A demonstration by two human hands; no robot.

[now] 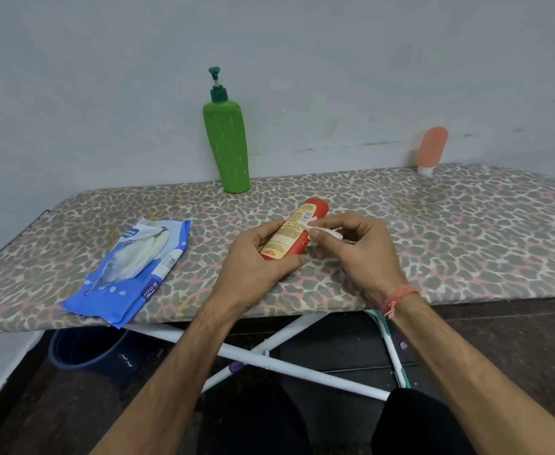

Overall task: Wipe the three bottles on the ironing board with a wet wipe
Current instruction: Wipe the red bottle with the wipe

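Observation:
My left hand grips a red bottle with a yellow label, held tilted just above the ironing board. My right hand pinches a small bunched white wet wipe against the bottle's side. A tall green pump bottle stands upright at the board's far edge against the wall. A small salmon-pink tube stands on its white cap at the far right, also by the wall.
A blue wet-wipe pack lies open on the board's left near the front edge. Under the board are white crossed legs and a dark bucket on a dark floor. A grey wall backs the board.

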